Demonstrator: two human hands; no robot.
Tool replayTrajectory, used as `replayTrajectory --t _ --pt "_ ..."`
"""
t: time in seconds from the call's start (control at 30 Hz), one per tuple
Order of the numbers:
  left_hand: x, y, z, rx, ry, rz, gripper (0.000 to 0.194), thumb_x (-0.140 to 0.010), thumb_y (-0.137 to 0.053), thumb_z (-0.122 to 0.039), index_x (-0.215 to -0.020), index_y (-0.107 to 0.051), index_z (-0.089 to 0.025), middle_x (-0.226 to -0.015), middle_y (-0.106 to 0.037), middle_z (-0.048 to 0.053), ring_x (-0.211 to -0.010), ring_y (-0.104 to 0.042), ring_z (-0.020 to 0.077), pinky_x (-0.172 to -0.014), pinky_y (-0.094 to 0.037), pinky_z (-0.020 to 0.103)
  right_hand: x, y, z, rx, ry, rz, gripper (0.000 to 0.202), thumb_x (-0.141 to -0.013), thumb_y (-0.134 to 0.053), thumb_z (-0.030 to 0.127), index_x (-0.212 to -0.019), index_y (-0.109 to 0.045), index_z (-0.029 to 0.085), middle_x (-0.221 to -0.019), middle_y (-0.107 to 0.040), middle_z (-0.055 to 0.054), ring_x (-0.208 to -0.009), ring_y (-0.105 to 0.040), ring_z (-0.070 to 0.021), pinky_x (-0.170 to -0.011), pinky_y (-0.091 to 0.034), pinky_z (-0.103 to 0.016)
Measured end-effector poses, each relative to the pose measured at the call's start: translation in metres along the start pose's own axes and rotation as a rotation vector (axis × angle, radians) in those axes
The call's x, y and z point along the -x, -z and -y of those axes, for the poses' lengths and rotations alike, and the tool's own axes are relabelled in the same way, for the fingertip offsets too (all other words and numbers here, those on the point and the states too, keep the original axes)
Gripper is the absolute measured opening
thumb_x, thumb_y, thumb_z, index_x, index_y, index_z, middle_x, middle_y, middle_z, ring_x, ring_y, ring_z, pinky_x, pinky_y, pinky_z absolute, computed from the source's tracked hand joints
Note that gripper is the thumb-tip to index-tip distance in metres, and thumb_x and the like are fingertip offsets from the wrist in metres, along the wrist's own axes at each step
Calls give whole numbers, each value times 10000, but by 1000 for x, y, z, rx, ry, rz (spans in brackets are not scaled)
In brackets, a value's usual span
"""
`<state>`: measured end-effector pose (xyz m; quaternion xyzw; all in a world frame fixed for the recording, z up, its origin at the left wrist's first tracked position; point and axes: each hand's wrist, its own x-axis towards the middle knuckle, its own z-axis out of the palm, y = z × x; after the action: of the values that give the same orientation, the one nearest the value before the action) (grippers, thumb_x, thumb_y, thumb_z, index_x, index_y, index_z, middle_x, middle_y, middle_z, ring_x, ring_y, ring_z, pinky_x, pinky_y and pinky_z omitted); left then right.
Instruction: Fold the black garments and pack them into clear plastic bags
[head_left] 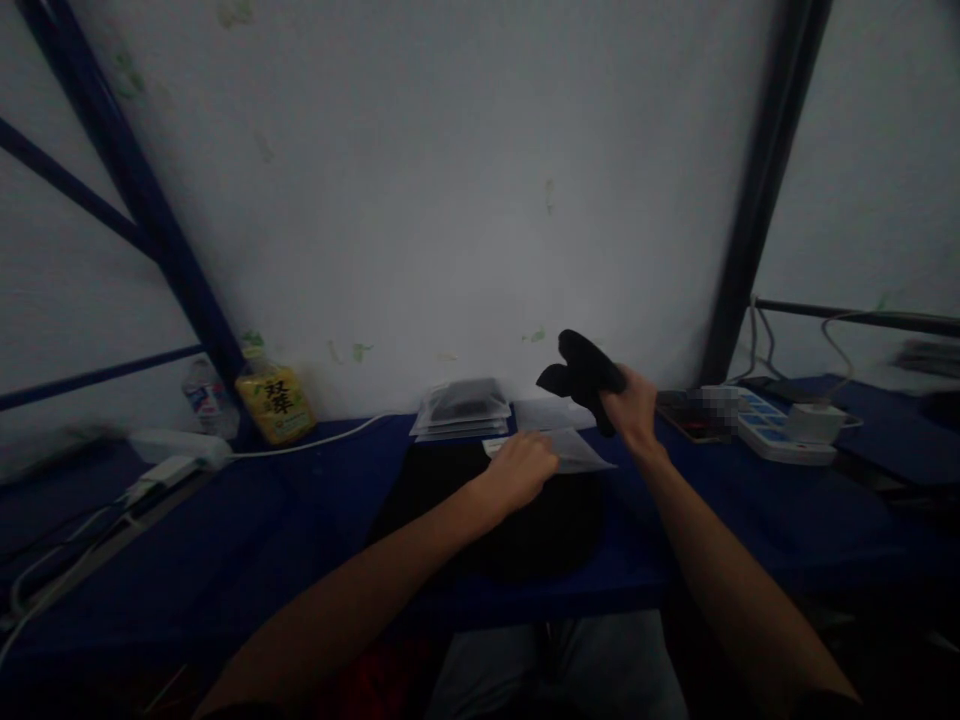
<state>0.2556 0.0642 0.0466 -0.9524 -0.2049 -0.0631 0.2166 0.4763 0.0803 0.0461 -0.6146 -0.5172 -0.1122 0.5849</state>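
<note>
My right hand [634, 408] is raised at the right, closed around a bundle of black, flat pieces with rounded ends [589, 372]. Their kind is hard to tell; they look like soft fabric or foam. Lower and to the left, my left hand [523, 465] has its fingers curled on a translucent plastic bag [576, 452], which lies partly over a black cloth or garment [517, 535] spread on the blue table. A small white label [495, 446] shows beside the left hand. Behind it, a stack of translucent bags with dark contents [463, 402] rests near the wall.
The blue tabletop [315, 520] meets a pale wall. At the left stand a yellow drink bottle [276, 400], a clear bottle [208, 395] and a white power strip [180, 450] with cables. A phone [694, 420] and a white-and-blue power strip [780, 430] lie at the right.
</note>
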Motion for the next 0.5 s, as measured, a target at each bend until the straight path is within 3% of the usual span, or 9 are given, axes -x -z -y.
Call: replayTrajectory --t 0.17,0.37,0.5 --pt "27 -6 -15 29 15 109 196 -808 -500 -129 -827 -696 -126 -851 -665 154 -783 -637 252 -705 -490 373 32 -22 35 104 222 251 329 -736 -515 207 -1024 -677 198 -934 -717 -70 -837 -650 -232 -714 -455 -290" --pt "31 -14 -8 28 -190 49 213 -763 -569 -202 -937 -678 -145 -919 -682 147 -939 -608 276 -875 -441 418 60 -31 67 358 438 495 308 -737 -583 183 -1040 -640 190 -890 -700 -94 -784 -632 -223 -649 -430 -276" --pt "36 -15 -3 77 -94 71 318 -763 -571 -242 -1063 -642 -165 -978 -674 132 -951 -614 281 -858 -463 412 62 -24 67 364 581 595 305 -759 -570 159 -1058 -628 174 -914 -684 -103 -853 -615 -233 -709 -443 -294"
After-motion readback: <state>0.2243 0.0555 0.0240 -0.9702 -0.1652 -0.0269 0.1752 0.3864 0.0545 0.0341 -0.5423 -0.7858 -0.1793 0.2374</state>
